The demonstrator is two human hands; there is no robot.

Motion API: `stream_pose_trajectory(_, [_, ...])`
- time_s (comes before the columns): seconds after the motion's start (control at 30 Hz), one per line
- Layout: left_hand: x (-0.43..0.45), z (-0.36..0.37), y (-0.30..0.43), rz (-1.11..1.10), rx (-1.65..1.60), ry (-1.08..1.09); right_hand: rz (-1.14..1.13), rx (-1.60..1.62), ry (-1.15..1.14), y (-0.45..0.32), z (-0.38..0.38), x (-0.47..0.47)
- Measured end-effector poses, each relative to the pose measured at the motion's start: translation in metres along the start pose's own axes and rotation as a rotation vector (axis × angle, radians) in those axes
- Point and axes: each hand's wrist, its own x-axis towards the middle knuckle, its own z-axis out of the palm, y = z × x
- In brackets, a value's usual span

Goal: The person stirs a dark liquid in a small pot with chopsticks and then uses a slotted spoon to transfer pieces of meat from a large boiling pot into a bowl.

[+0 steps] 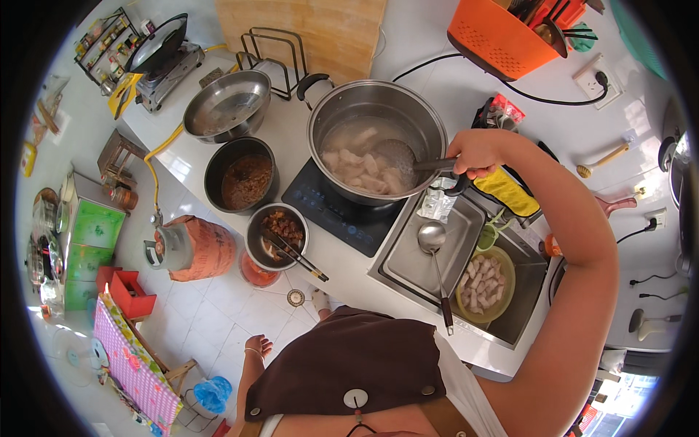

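My right hand [476, 153] grips the handle of a skimmer [434, 164], whose perforated round head sits partly under the cloudy liquid. The skimmer is inside a deep stainless steel pot [377, 87] with dark side handles. Pale pieces of meat [363, 172] lie in the liquid, most of them towards the pot's near side. Under the pot is a black induction cooker [344, 218]. My left hand [258, 346] hangs low at my side over the floor, fingers loosely bent, holding nothing.
Left of the cooker stand a bowl with dark food and chopsticks [279, 235], a dark pot of brown sauce [246, 183] and a steel basin [226, 106]. A ladle [432, 237] lies across the sink's tray [404, 267]; a yellow bowl of meat [483, 284] sits in the sink.
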Motion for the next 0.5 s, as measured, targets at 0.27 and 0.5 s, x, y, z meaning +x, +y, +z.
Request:
stream_pose_trajectory(0.27, [0.009,0.016,0.017,0.012,0.127,-0.056,-0.01,0.695,-0.276,0.004,0.034,0.048])
stream_pose_trajectory(0.5, [0.027,0.004,0.017,0.006,0.127,-0.001,0.018,1.246,-0.184,0.007,0.063,0.08])
